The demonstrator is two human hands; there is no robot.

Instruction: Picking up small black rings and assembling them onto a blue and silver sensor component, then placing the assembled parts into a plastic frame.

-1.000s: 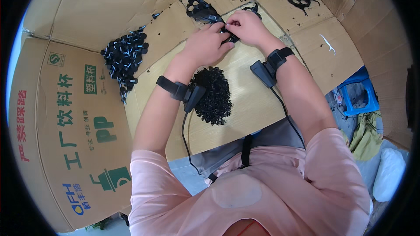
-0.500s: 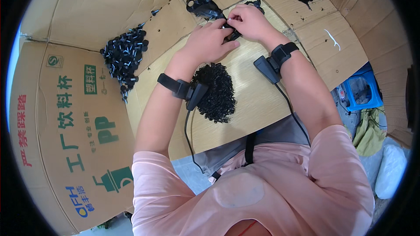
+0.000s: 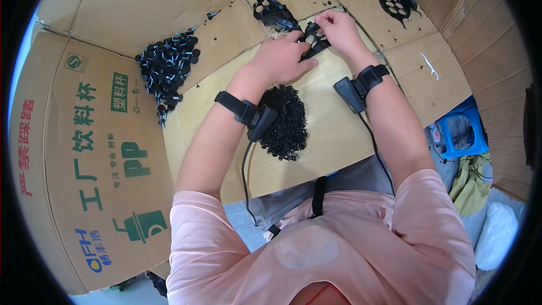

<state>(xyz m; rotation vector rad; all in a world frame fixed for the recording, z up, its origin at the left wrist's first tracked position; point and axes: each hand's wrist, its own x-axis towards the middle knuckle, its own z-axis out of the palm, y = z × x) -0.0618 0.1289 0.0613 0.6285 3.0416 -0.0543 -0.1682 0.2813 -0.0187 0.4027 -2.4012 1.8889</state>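
Observation:
A dark rubbery sheet with round holes (image 3: 319,41) lies between my hands at the far side of the board. My left hand (image 3: 282,57) is over its left end, with the thumb and fingers closed about its edge. The fingers of my right hand (image 3: 337,28) are pinched at its upper right part; whatever small bit is in the fingertips is too small to name. Nearer to me, below my left wrist, sits a heap of small curly black pieces (image 3: 287,127) on the pale board (image 3: 333,118).
Black-headed pins with metal shafts (image 3: 166,68) are piled at the left. Another holed black sheet (image 3: 274,12) lies beyond my left hand, more black scraps (image 3: 395,5) at the far right. Cardboard walls (image 3: 113,181) stand around. A blue stool (image 3: 463,130) is lower right.
My right hand has lifted slightly away from my left hand to the right, uncovering more of the holed black sheet between them. My left hand stays over its left end.

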